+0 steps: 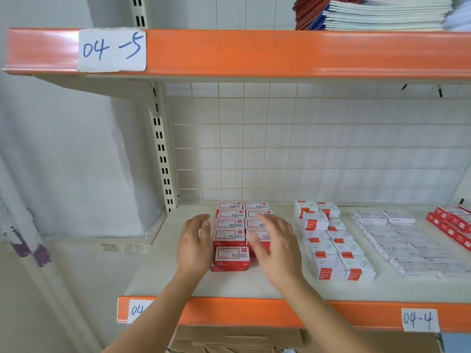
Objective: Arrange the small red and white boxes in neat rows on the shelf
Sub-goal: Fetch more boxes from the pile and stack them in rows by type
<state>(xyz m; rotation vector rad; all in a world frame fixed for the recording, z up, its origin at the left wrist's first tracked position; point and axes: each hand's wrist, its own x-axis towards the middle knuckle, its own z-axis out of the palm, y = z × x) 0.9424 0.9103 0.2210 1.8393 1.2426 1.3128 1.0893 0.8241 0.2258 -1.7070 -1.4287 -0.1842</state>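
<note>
Both hands (195, 247) (276, 247) open, flanking red boxes (230, 236), white boxes (331, 248) right

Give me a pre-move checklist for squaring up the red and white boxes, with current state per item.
1. Left hand free of load: ok, fingers straight, beside the left column of red and white boxes.
2. Right hand free of load: ok, open, though motion-blurred over the right column.
3. Left column aligned: not ok, the front stack sits skewed and further forward.
4. Right column aligned: cannot tell, the right hand covers its front.
5. Gap to the neighbouring white boxes: ok, bare shelf between.
6. Shelf space ahead of the stacks: ok.
</note>
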